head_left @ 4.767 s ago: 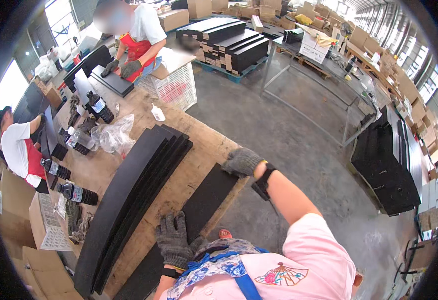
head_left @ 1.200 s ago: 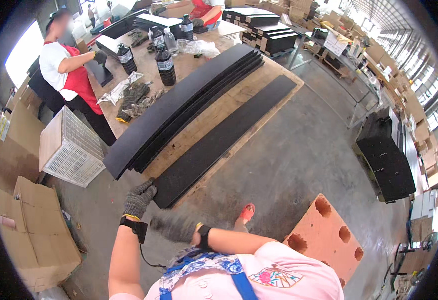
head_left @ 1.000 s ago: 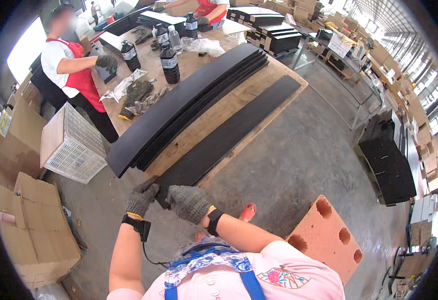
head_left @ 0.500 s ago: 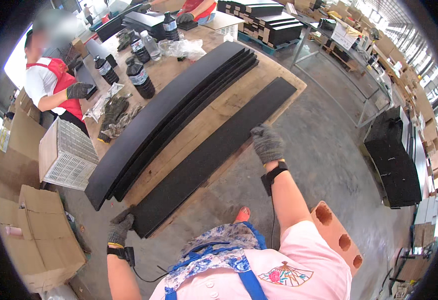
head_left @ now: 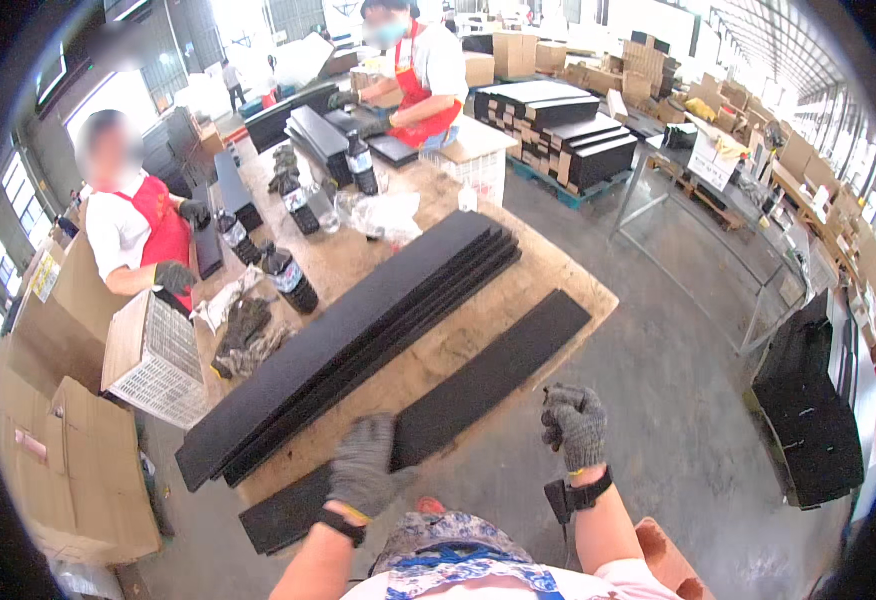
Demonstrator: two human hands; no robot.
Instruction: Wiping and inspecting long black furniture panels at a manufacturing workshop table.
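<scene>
A single long black board (head_left: 498,372) lies slantwise along the near edge of the wooden table. My left hand (head_left: 366,468), in a grey knit glove, rests across this board with its fingers stretched out flat. Off the board's near side, above the floor, is my right hand (head_left: 575,428), gloved too, its fingers curled in. Whether anything is inside them is hidden. Just beyond the single board, a stack of several similar black boards (head_left: 358,335) lies roughly parallel to it.
Bottles of dark liquid (head_left: 288,280), crumpled rags (head_left: 246,335) and clear plastic (head_left: 383,215) lie on the table (head_left: 573,270). Two co-workers in red aprons stand at its far and left sides. A white crate (head_left: 163,375) and cartons (head_left: 103,480) stand left, a metal frame (head_left: 693,250) right.
My left hand has moved from the board's near-left end onto its top. My right hand has let go of the far-right edge and drawn back. The view has tilted up.
</scene>
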